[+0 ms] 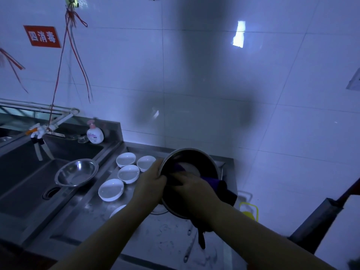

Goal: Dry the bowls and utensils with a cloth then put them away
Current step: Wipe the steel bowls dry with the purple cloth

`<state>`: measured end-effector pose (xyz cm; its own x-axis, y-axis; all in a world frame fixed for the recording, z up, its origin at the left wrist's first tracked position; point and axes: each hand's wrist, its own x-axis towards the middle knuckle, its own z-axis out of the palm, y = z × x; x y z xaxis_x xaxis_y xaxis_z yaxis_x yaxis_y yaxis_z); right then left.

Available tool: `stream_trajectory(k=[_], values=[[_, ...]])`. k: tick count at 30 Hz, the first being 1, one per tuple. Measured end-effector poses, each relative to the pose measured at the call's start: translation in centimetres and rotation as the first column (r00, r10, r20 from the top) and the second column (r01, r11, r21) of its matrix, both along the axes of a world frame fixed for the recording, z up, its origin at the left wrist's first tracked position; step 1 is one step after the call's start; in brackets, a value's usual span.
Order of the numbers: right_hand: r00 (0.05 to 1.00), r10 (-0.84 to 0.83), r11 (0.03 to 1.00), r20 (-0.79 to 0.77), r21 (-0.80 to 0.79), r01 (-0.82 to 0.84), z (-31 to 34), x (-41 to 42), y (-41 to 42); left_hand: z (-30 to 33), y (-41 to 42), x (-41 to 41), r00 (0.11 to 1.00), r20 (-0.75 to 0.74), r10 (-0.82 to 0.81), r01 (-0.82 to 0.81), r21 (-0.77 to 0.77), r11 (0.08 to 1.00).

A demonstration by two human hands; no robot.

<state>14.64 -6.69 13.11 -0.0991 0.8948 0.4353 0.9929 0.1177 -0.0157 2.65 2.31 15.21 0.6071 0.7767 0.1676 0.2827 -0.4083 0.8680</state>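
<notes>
My left hand [151,179] grips the left rim of a tilted steel bowl [202,158], held above the steel counter [161,232]. Inside the bowl my right hand [191,187] presses a dark purple cloth [212,182]; the cloth spills over the bowl's right rim and hangs below it. Several small white bowls [128,173] sit on the counter to the left of my hands, and part of one more white dish [117,210] shows under my left forearm. A second steel bowl [77,175] rests on the sink's edge. A utensil handle [189,248] lies on the counter near me.
A deep steel sink [25,184] with a tap [41,133] lies to the left. A soap pump bottle [94,134] stands at the sink's back corner. A yellow-rimmed item [249,210] sits beyond the counter's right edge. Tiled wall [214,84] rises directly behind.
</notes>
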Motion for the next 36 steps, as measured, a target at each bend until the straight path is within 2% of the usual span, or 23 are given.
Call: stream_trajectory(k=[4, 6, 9, 12, 15, 18, 24, 26, 28, 31, 33, 36], values=[[1.000, -0.016, 0.961, 0.017, -0.274, 0.020, -2.1, 0.5, -1.4, 0.2, 0.9, -0.6, 0.999, -0.040, -0.004, 0.007, 0.055, 0.998], [0.997, -0.013, 0.948, 0.073, -0.317, 0.036, -2.4, 1.3, -2.0, 0.2, 1.2, -0.8, 0.998, -0.054, -0.015, 0.020, 0.080, 0.997], [0.978, -0.020, 0.967, 0.206, -0.245, 0.071, -2.1, 2.6, -2.4, 0.4, 1.5, -1.1, 0.993, -0.099, -0.067, 0.075, 0.087, 0.993], [0.973, -0.025, 0.974, 0.228, -0.212, 0.075, -0.9, 3.3, -1.8, 1.0, 1.9, -1.0, 0.981, -0.159, -0.108, 0.124, 0.097, 0.988], [0.950, 0.062, 0.997, 0.305, -0.071, -0.043, 0.3, 3.5, -1.0, 1.4, 1.7, -0.5, 0.960, -0.225, -0.164, 0.197, 0.131, 0.972], [0.921, 0.146, 0.989, 0.361, -0.029, -0.145, 0.5, 3.5, -0.7, 1.6, 1.5, -0.1, 0.947, -0.262, -0.184, 0.233, 0.170, 0.957], [0.930, -0.050, 0.999, 0.364, 0.022, 0.045, -0.8, 4.3, -1.9, 3.6, 2.2, -0.7, 0.957, -0.263, -0.120, 0.197, 0.290, 0.937], [0.956, -0.078, 0.997, 0.284, 0.005, 0.080, -1.7, 3.5, -2.5, 3.8, 2.1, -0.8, 0.965, -0.245, -0.094, 0.172, 0.323, 0.931], [0.978, -0.101, 0.994, 0.182, -0.024, 0.107, -2.7, 2.2, -2.8, 3.4, 2.0, -0.9, 0.975, -0.215, -0.061, 0.125, 0.300, 0.946], [0.987, -0.084, 0.991, 0.137, -0.095, 0.098, -4.5, 0.5, -3.2, 2.4, 2.1, -0.6, 0.978, -0.208, 0.000, 0.062, 0.290, 0.955], [0.980, -0.005, 0.992, 0.197, -0.126, 0.031, -4.9, 0.8, -3.5, 1.9, 2.3, -0.4, 0.975, -0.220, -0.004, 0.064, 0.269, 0.961], [0.941, 0.054, 0.996, 0.334, -0.085, -0.027, -4.1, 2.8, -3.7, 2.0, 2.9, -0.4, 0.957, -0.258, -0.134, 0.172, 0.131, 0.976]])
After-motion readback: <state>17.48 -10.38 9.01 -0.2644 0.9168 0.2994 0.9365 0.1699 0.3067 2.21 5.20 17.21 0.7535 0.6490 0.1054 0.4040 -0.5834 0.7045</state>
